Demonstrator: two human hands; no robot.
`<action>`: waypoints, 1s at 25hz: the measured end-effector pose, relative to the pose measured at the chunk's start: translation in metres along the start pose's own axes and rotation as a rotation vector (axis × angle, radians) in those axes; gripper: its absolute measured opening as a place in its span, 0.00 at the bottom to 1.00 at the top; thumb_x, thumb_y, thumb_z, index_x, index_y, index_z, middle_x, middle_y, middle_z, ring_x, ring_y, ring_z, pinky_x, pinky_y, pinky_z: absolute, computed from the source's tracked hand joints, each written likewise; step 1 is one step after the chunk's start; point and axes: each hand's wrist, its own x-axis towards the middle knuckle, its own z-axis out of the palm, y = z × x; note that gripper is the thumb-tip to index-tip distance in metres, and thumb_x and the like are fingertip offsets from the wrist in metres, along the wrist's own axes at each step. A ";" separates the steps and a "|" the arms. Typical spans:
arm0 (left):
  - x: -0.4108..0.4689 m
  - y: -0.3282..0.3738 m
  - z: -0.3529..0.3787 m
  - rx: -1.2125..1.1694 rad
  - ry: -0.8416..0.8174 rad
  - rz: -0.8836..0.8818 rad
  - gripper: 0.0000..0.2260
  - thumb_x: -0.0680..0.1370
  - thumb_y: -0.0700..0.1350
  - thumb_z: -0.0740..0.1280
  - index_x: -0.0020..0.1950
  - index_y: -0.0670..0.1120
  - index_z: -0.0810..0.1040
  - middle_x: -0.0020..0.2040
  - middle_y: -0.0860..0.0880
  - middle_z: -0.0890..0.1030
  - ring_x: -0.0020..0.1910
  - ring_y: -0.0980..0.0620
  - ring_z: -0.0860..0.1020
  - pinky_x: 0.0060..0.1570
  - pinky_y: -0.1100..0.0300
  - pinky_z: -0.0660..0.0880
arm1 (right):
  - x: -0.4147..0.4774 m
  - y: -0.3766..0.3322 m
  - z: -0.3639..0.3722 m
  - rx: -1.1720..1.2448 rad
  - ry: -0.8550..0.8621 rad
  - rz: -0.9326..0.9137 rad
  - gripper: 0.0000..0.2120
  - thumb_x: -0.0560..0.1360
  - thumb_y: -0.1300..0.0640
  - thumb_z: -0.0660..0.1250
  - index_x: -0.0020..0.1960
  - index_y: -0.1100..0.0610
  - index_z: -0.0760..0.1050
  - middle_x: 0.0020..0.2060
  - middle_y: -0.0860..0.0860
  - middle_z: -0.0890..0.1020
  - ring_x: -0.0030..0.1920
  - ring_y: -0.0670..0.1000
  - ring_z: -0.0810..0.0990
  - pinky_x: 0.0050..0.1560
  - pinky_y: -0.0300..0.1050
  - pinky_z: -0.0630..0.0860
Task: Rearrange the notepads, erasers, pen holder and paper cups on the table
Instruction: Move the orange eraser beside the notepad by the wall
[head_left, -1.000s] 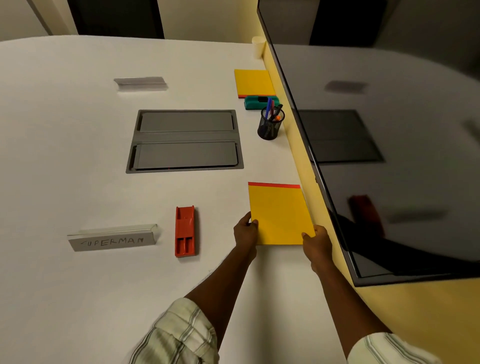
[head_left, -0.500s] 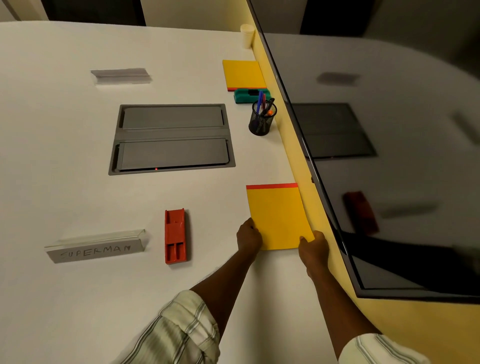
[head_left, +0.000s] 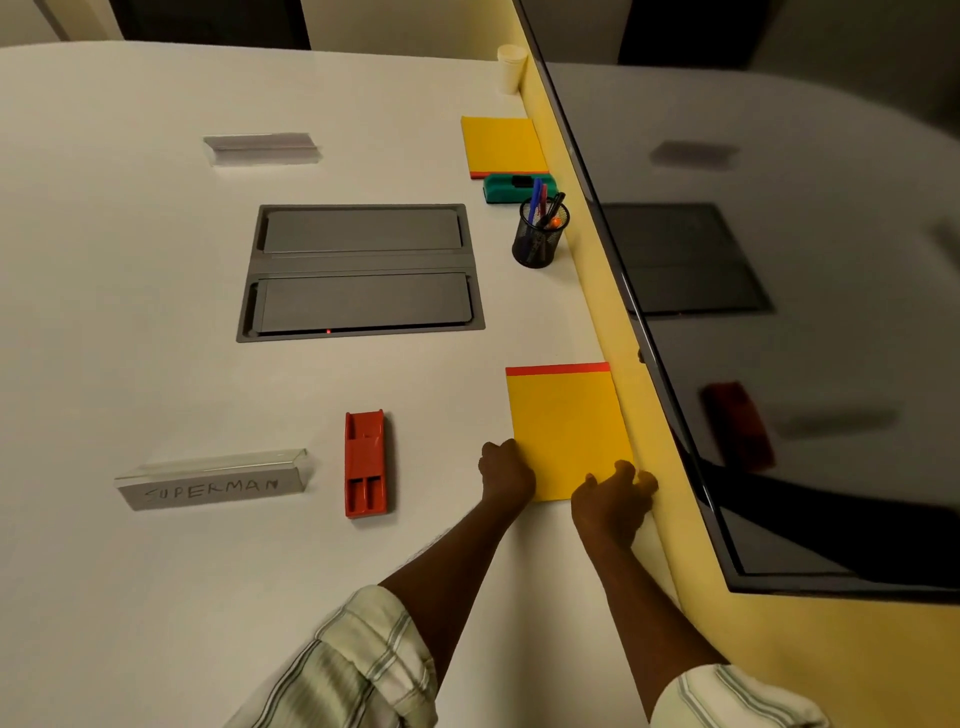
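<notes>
Yellow near notepad, red strip along its far edge, lies flat on the white table against the yellow wall; the left hand is curled at its near-left edge and the right hand rests loosely open on its near-right corner, neither seeming to lift it. Judged partly done: far notepad, green eraser, pen holder and cup line the wall. The red eraser lies apart, likely left.
</notes>
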 end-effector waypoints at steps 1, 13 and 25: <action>-0.001 -0.003 -0.005 -0.008 0.023 0.016 0.17 0.77 0.33 0.58 0.66 0.38 0.71 0.64 0.37 0.70 0.64 0.40 0.70 0.63 0.51 0.70 | -0.006 -0.004 0.003 -0.013 0.020 -0.059 0.20 0.76 0.60 0.67 0.66 0.63 0.68 0.69 0.62 0.64 0.63 0.64 0.69 0.57 0.59 0.74; -0.028 -0.075 -0.107 -0.169 0.515 0.118 0.10 0.77 0.34 0.59 0.39 0.42 0.76 0.39 0.43 0.76 0.39 0.47 0.72 0.41 0.57 0.66 | -0.080 -0.094 0.063 0.080 -0.234 -0.352 0.21 0.78 0.56 0.65 0.68 0.60 0.66 0.64 0.59 0.71 0.65 0.58 0.69 0.60 0.51 0.72; -0.035 -0.132 -0.172 -0.191 0.697 0.077 0.13 0.81 0.44 0.58 0.58 0.39 0.78 0.56 0.43 0.79 0.57 0.46 0.75 0.55 0.62 0.65 | -0.147 -0.150 0.132 -0.098 -0.473 -0.451 0.38 0.70 0.39 0.69 0.69 0.61 0.61 0.62 0.58 0.71 0.63 0.59 0.69 0.58 0.52 0.71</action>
